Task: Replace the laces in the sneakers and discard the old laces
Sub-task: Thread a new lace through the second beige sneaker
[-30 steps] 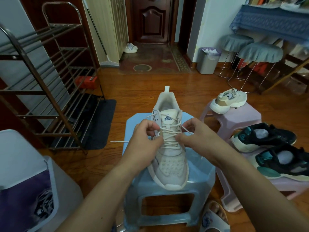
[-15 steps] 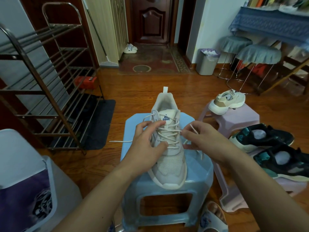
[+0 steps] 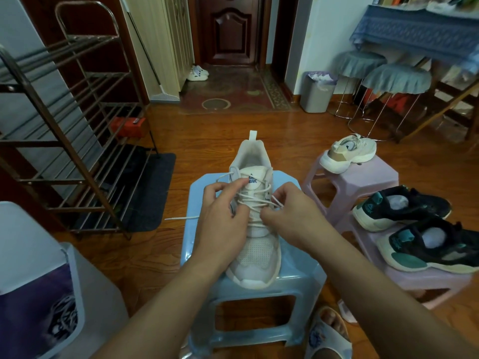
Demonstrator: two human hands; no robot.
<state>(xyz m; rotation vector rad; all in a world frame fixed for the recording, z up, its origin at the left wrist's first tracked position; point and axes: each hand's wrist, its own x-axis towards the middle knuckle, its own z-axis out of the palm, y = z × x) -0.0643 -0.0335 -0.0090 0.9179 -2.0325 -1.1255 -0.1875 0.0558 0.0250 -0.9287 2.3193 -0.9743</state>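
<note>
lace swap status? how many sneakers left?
Done: laces lie in the lined bin. In hand: left hand and right hand pinch the lace on the white sneaker. Left, seemingly: two laceless black sneakers; beige sneaker unclear.

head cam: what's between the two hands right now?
In the head view, the white sneaker's laced tongue sits between the left hand and the right hand, with the cream lace crossing it.
</note>
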